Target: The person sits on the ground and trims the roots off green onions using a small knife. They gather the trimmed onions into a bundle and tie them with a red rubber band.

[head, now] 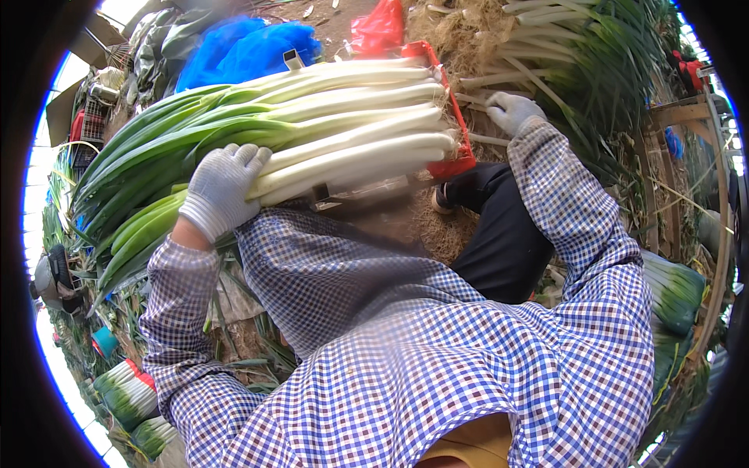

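Observation:
A thick layer of long green onions (pixel 357 126) lies across a low stand before me, white root ends to the right and green leaves to the left. A red plastic end piece (pixel 459 126) stands upright along the root ends. My left hand (pixel 225 184), in a white knit glove, is closed over the nearest stalk where white turns green. Beyond the red piece, my gloved right hand (pixel 515 114) has its fingers curled beside loose onion stalks. Whether it pinches one is not visible.
A large heap of unsorted onions with tangled roots (pixel 468 35) lies at the far right. Blue netting (pixel 248 50) and a red plastic bag (pixel 379 29) lie behind the stand. Bundled onions (pixel 673 286) rest at the right, with more bundles (pixel 129 392) lower left. A wooden frame (pixel 681 114) stands right.

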Motion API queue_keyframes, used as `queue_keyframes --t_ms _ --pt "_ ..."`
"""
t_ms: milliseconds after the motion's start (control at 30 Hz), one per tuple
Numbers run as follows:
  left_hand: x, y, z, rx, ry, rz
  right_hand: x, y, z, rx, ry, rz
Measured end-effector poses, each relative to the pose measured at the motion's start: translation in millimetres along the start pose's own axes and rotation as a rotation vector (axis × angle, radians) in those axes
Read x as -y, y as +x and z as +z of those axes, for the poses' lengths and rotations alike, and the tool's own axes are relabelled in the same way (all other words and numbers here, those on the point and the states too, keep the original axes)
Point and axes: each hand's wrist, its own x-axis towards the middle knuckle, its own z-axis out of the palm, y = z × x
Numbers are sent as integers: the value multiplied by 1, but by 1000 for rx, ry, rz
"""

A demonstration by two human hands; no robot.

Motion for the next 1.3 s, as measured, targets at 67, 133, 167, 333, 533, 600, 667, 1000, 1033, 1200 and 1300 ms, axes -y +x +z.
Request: queue_keyframes --t_ms 67,133,167,333,533,600,667,1000,1033,1200,1300 --pt "0 -1 1 -12 -2 17 20 2 9 -134 13 -209" --pt "0 0 0 -32 -11 39 50 8 17 -222 -29 -410" --pt "1 1 0 -37 -8 35 67 10 22 -222 -25 -419" --pt "0 2 1 -26 -30 23 116 23 49 -435 -90 -618" --pt "7 9 5 -2 -57 16 113 50 77 -545 108 -675" --pt "12 12 4 -28 -69 33 111 56 83 -605 85 -713" --pt "13 11 5 -21 -52 36 111 56 84 -627 52 -689" --pt "16 6 18 -102 -67 58 115 11 36 -118 -315 -538" --pt "16 6 19 -90 -58 56 118 6 33 94 -484 -519" --pt "17 7 18 -74 -48 52 118 -10 30 140 -405 -620" --pt "19 6 17 -40 -53 54 114 -7 33 79 -406 -689"
